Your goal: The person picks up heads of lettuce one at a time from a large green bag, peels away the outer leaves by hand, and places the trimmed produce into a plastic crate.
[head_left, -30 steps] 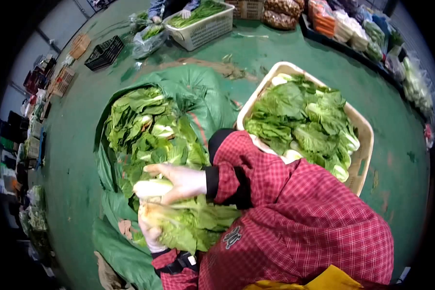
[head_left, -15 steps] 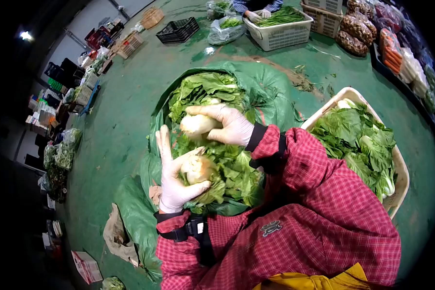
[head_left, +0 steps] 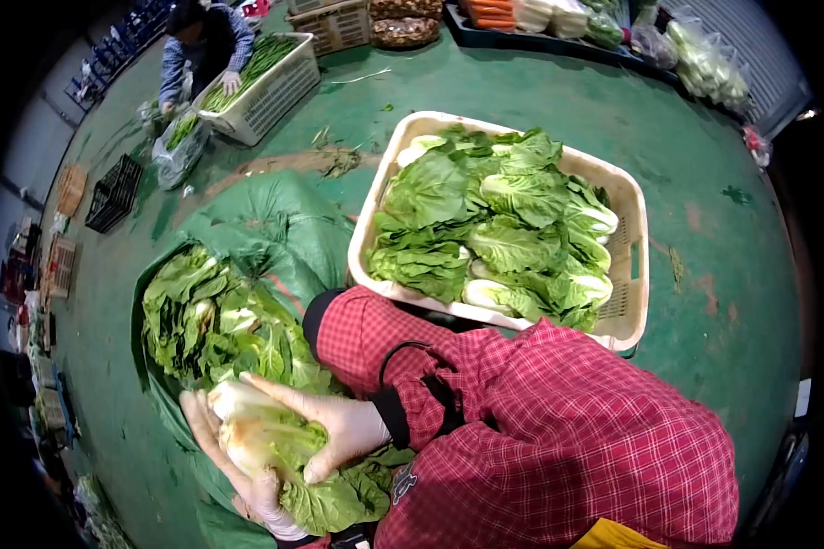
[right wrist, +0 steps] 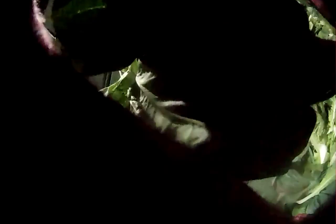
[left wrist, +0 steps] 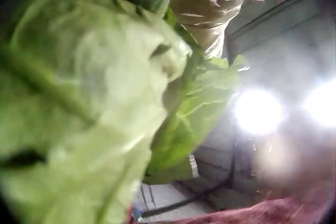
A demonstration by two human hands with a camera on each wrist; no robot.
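Low at the left in the head view, a Chinese cabbage point(head_left: 261, 444) with a browned stem end lies between two gloved hands. My left hand point(head_left: 244, 480) holds it from below and the side, thumb near its leaves. My right hand point(head_left: 343, 425) grips from above, fingers over a whiter stem end and thumb against the leaves. Loose-leaved cabbages point(head_left: 215, 316) fill an open green sack point(head_left: 270, 215) just beyond. Pale green leaves point(left wrist: 94, 92) crowd the left wrist view, beside part of a glove point(left wrist: 207, 19). The right wrist view is mostly black, with leaf pieces point(right wrist: 173, 121) showing.
A cream plastic crate point(head_left: 632, 274) of cabbages stands right of the sack. Farther back, another person point(head_left: 215, 50) works at a white crate point(head_left: 265, 101) of long greens. A black crate point(head_left: 116, 194) sits at the left, and bagged vegetables point(head_left: 705, 55) line the back right.
The hands, apart half a second ago with a cabbage in each, are now together over the browned cabbage. The head view has swung right, bringing the cream crate toward the middle.
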